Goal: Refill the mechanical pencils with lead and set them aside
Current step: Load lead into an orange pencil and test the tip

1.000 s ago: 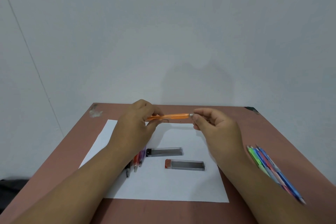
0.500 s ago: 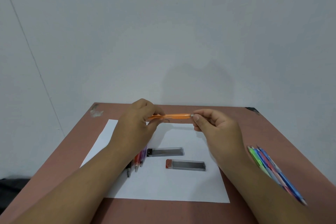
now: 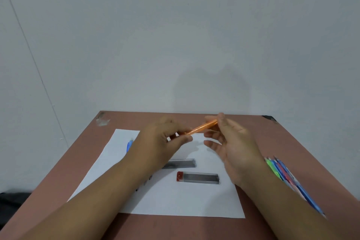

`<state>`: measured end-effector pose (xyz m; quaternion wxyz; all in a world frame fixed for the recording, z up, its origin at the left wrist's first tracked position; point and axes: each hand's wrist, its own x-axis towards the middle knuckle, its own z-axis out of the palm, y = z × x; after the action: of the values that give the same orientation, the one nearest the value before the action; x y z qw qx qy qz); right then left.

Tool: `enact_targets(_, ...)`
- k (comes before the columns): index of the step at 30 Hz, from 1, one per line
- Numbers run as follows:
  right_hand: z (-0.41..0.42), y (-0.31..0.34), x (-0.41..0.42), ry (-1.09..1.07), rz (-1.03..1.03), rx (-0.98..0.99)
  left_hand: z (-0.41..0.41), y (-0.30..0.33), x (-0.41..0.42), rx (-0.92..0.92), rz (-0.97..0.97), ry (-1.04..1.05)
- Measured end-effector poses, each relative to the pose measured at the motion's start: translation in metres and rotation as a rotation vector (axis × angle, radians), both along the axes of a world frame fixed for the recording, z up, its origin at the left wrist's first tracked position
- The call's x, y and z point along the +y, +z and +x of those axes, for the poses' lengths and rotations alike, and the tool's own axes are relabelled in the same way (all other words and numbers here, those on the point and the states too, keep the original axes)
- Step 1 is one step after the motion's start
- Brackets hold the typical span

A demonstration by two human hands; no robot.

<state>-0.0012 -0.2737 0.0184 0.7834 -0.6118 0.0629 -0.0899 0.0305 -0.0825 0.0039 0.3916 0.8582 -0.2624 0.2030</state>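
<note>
An orange mechanical pencil [image 3: 200, 128] is held above the white paper [image 3: 175, 200], tilted with its right end higher. My left hand [image 3: 165, 140] grips its lower left end with curled fingers. My right hand [image 3: 233, 142] pinches the upper right end between thumb and forefinger, its other fingers spread loosely; the hand is blurred. Two clear lead cases lie on the paper: one [image 3: 182, 162] partly under my left wrist, and one with a red cap [image 3: 197, 177] nearer me.
Several coloured pencils [image 3: 282, 173] lie in a bunch on the brown table [image 3: 253, 226] right of the paper, partly under my right forearm. A blue pencil [image 3: 129, 145] lies on the paper's left, and more pencil tips [image 3: 144, 183] show under my left forearm.
The orange pencil went from level to tilted, right end up. My right hand rose and its lower fingers spread. My left hand shifted right, uncovering the blue pencil.
</note>
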Motion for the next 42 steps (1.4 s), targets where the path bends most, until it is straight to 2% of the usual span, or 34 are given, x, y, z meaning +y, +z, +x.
enact_targets(3,0.000,0.002,0.002,0.084,0.292,-0.013,-0.011,0.004,-0.011,0.083,-0.045,-0.044)
enact_targets(7,0.004,0.005,-0.002,0.086,0.704,-0.022,-0.022,0.011,-0.020,0.471,-0.282,-0.220)
enact_targets(10,0.007,0.004,-0.012,0.141,0.882,-0.060,-0.027,0.017,-0.020,0.628,-0.391,-0.281)
enact_targets(16,0.001,0.005,-0.022,0.188,0.978,-0.162,-0.028,0.019,-0.016,0.622,-0.341,-0.298)
enact_targets(26,0.001,0.005,-0.025,0.148,0.955,-0.191,-0.028,0.017,-0.016,0.663,-0.272,-0.393)
enact_targets(42,0.001,0.005,-0.025,0.102,0.955,-0.193,-0.028,0.018,-0.016,0.672,-0.271,-0.394)
